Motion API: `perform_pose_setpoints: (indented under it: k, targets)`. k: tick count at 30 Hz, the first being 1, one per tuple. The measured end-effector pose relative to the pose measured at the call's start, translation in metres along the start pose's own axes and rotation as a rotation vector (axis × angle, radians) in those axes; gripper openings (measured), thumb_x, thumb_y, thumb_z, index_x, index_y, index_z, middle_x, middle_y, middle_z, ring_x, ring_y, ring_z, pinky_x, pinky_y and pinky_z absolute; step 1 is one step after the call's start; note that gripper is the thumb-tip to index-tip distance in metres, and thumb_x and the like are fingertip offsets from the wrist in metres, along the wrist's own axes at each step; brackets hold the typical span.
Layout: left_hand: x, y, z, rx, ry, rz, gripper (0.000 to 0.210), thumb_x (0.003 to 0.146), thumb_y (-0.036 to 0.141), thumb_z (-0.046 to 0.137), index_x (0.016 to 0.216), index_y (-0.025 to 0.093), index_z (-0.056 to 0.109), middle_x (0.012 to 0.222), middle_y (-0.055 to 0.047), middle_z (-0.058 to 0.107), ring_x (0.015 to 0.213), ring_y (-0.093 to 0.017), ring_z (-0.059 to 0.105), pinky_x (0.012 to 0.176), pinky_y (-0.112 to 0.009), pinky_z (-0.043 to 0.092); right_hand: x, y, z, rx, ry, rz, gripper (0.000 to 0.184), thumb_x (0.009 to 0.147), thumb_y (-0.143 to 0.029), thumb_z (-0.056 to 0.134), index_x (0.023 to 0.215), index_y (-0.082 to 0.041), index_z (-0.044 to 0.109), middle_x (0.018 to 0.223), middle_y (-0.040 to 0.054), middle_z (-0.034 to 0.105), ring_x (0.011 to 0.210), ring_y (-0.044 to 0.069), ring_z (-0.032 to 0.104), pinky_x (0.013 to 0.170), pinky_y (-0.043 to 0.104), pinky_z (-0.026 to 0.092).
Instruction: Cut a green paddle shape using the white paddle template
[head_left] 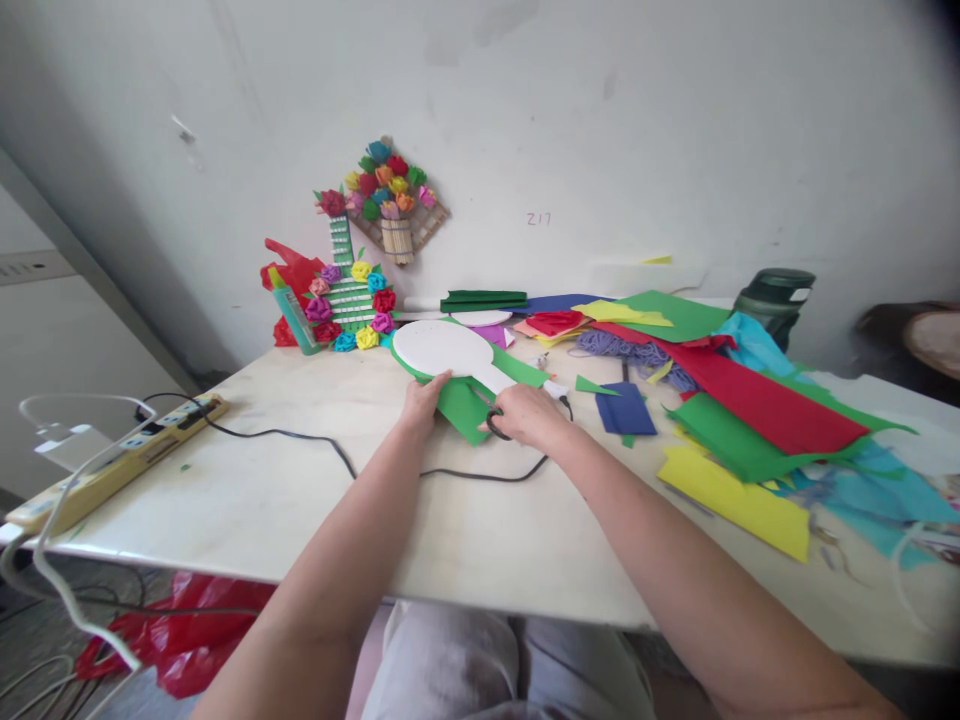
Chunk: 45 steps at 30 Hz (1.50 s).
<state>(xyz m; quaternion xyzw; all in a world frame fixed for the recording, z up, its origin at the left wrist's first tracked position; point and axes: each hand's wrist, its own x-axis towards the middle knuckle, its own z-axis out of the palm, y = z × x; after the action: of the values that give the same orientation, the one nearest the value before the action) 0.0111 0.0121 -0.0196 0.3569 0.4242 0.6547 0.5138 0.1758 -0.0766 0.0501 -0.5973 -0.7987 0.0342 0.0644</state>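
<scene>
My left hand [426, 402] pinches the near edge of a green paper sheet [459, 408] and a white paddle-shaped piece [442, 350] lying on top of it. The green shows as a margin around the round part of the white piece. In my right hand [529, 415] are scissors [496, 424], their dark handle loops at my fingers and their blades at the green paper below the white handle. How far the blades are apart cannot be made out. A black cable [480, 477] runs on the table just in front of both hands.
Coloured paper sheets [772, 395], purple yarn [637, 355] and a dark green bottle [772, 300] lie or stand at right. Left are a glue bottle [294, 315], a flower-decorated guitar shape [352, 295] and a power strip [112, 460]. A flower basket ornament [396, 240] is at the wall.
</scene>
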Motion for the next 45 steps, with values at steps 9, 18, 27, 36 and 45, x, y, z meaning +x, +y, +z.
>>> perform_pose_setpoints:
  k: [9,18,27,36,45]
  targets:
    - [0.000,-0.001,0.000,-0.032,0.018,0.035,0.040,0.055,0.020,0.076,0.092,0.009,0.064,0.098,-0.014,0.067,0.086,-0.026,0.064,0.079,-0.040,0.052,-0.001,-0.003,0.000,0.001,0.027,0.038,0.038,0.071,-0.048,0.055,0.085,-0.015,0.068,0.085,0.0124,0.068,0.084,0.024,0.062,0.064,0.027,0.042]
    - [-0.003,-0.002,0.000,-0.047,-0.041,0.049,0.040,0.055,0.019,0.076,0.092,0.010,0.064,0.101,-0.013,0.066,0.087,-0.026,0.064,0.079,-0.040,0.052,0.008,0.004,0.009,0.020,0.069,0.034,0.042,0.070,-0.051,0.056,0.087,-0.015,0.068,0.085,0.0130,0.068,0.085,0.024,0.061,0.064,0.027,0.041]
    - [0.003,0.001,-0.001,-0.175,0.061,0.030,0.036,0.056,0.018,0.076,0.089,0.012,0.064,0.089,-0.009,0.069,0.084,-0.024,0.065,0.075,-0.035,0.053,-0.003,0.000,-0.001,0.161,0.047,0.001,0.030,0.070,-0.044,0.059,0.071,-0.015,0.068,0.065,0.0088,0.065,0.066,0.021,0.063,0.055,0.025,0.042]
    - [0.002,0.011,-0.003,-0.308,0.127,0.093,0.038,0.060,0.014,0.072,0.096,0.017,0.062,0.105,-0.007,0.065,0.097,-0.022,0.060,0.078,-0.032,0.052,0.006,0.052,0.006,0.909,0.186,0.057,0.038,0.056,-0.043,0.072,0.082,-0.015,0.068,0.060,0.0013,0.062,0.044,0.011,0.053,0.036,0.020,0.042]
    - [0.003,0.011,-0.003,-0.365,0.117,0.050,0.034,0.061,0.012,0.071,0.094,0.018,0.062,0.104,-0.006,0.066,0.101,-0.024,0.058,0.083,-0.037,0.050,0.008,0.126,0.005,0.109,0.219,0.544,0.029,0.067,-0.040,0.061,0.080,-0.015,0.069,0.080,0.0124,0.067,0.083,0.025,0.062,0.066,0.031,0.047]
